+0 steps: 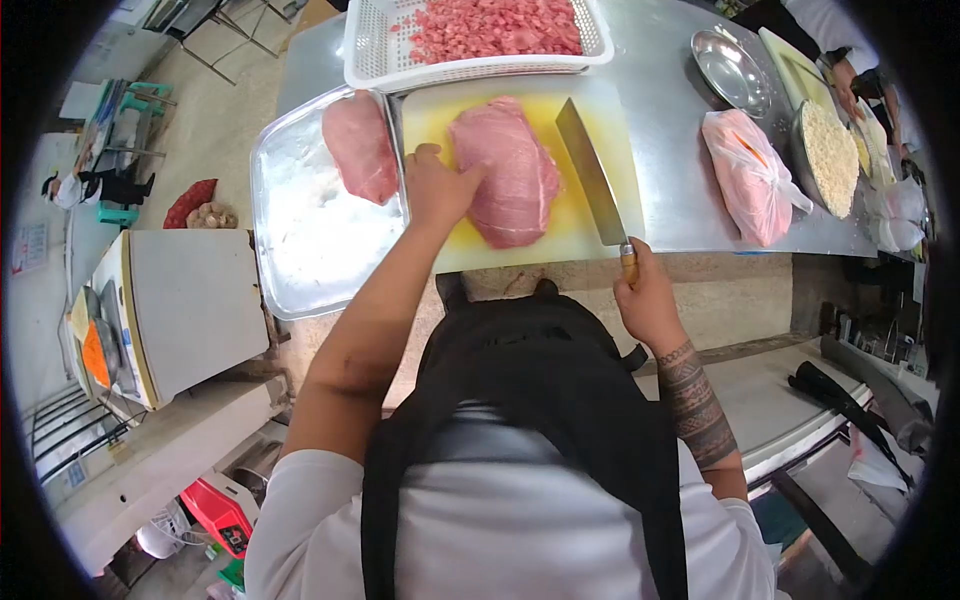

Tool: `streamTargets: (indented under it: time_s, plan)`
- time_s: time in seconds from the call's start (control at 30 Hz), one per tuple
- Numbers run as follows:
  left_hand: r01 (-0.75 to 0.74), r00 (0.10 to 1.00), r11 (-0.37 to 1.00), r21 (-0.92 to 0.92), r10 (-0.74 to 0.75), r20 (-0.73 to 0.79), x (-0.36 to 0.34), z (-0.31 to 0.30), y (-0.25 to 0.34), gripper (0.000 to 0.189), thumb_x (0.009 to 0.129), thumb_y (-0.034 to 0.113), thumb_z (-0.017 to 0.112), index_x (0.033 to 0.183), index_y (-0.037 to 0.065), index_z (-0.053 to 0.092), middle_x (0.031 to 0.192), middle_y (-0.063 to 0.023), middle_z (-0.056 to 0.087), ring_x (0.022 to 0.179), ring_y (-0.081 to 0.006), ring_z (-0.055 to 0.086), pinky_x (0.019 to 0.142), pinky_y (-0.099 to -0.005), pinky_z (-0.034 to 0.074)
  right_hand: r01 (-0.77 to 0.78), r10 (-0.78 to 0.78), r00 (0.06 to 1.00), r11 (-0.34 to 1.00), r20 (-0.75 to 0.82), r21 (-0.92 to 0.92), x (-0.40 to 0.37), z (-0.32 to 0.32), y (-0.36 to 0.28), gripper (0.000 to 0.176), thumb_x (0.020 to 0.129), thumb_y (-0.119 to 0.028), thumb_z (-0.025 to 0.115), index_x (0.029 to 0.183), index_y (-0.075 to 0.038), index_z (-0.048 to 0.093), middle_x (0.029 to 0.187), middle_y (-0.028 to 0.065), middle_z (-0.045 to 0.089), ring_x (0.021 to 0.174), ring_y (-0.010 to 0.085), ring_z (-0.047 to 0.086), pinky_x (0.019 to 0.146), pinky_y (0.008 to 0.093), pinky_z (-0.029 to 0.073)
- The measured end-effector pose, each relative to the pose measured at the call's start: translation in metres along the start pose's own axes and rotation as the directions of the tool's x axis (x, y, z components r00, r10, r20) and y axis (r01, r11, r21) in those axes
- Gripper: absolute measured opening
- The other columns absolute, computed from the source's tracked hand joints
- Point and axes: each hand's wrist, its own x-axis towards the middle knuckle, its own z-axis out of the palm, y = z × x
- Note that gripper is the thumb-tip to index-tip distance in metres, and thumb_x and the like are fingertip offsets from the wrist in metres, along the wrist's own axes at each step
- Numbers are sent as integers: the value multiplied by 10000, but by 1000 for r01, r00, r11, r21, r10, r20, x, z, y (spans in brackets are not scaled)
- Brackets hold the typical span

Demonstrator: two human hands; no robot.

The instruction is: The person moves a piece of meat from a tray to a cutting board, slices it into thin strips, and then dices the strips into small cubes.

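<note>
A large piece of raw meat (506, 172) lies on a white and yellow cutting board (610, 110). My left hand (438, 190) touches the meat's left side, its thumb against it and its fingers apart. In my right hand (647, 295) is the wooden handle of a cleaver (592, 175), gripped at the board's front right edge. The blade points away from me, to the right of the meat and apart from it. Left of the board, a thinner slab of meat (361, 148) rests in a metal tray (300, 215).
Behind the board stands a white basket (480, 70) of diced meat. To the right are a plastic bag of meat (748, 175), a metal bowl (730, 72) and a bowl of pale crumbs (828, 160). Another person's hand (846, 85) shows at the far right.
</note>
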Motion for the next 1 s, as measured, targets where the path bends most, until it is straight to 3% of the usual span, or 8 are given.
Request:
streamTargets:
  time_s: [0.03, 0.13, 0.23, 0.33, 0.43, 0.53, 0.9, 1.0]
  plan:
    - [-77, 995, 997, -6, 76, -61, -4, -1, -4, 720, 809, 391, 873, 1292, -69, 601, 1299, -276, 587, 1232, -429, 580, 1061, -554, 477, -8, 9, 1000, 1000, 30, -23, 2, -4, 2, 621, 928, -63, 602, 1518, -14, 412, 1177, 350, 664, 1113, 522, 652, 946, 538, 530]
    - [-221, 972, 966, 137, 230, -57, -9, -2, -4, 573, 884, 374, 812, 1246, -42, 656, 1418, -302, 558, 1330, -437, 536, 1114, -503, 444, -19, 25, 994, 998, 107, -55, 18, -14, 0, 600, 949, -63, 583, 1519, -3, 406, 1164, 345, 667, 1115, 528, 645, 944, 533, 527]
    - [-272, 953, 939, 212, 294, -78, -6, 13, -6, 465, 902, 331, 767, 1264, 54, 680, 1440, -270, 536, 1360, -419, 496, 1146, -541, 395, -4, 9, 991, 999, 134, -43, 27, -15, -9, 552, 951, -76, 581, 1480, -16, 432, 1138, 348, 673, 1070, 537, 655, 903, 550, 538]
    - [-364, 920, 907, 210, 385, -68, 13, 29, -9, 424, 926, 295, 723, 1273, 54, 688, 1452, -283, 549, 1356, -433, 512, 1144, -541, 405, 35, -26, 996, 994, 81, -108, 35, -4, -6, 489, 941, -92, 592, 1411, -31, 469, 1072, 327, 693, 1006, 529, 673, 860, 566, 551]
    - [-473, 879, 878, 67, 476, -29, 59, 42, -17, 419, 935, 267, 691, 1283, 34, 693, 1417, -274, 594, 1335, -447, 538, 1140, -529, 419, 9, 1, 998, 985, 60, -170, 46, 0, -12, 442, 915, -108, 621, 1336, -49, 501, 976, 294, 715, 952, 508, 691, 836, 580, 562]
    - [-392, 887, 895, -215, 429, 169, 89, 43, -15, 441, 932, 252, 674, 1313, 30, 686, 1401, -268, 617, 1319, -456, 554, 1136, -514, 432, -37, 49, 997, 977, 54, -208, 54, 0, -19, 384, 911, -116, 630, 1274, -51, 521, 954, 271, 720, 942, 489, 697, 823, 573, 562]
    - [-499, 853, 866, 22, 487, 187, 88, 38, -21, 554, 857, 351, 767, 1312, 59, 649, 1312, -218, 624, 1259, -414, 544, 1105, -514, 427, 149, -116, 984, 956, 139, -253, 62, -10, -13, 311, 884, -89, 640, 1182, -50, 560, 882, 221, 707, 875, 447, 697, 761, 563, 545]
    - [-418, 899, 905, 83, 398, 181, 72, 25, -11, 547, 848, 361, 773, 1288, 65, 640, 1309, -222, 606, 1240, -426, 540, 1071, -524, 434, 207, -153, 965, 943, 213, -261, 68, -24, -10, 310, 884, -101, 647, 1179, -54, 563, 881, 222, 704, 866, 449, 695, 755, 568, 542]
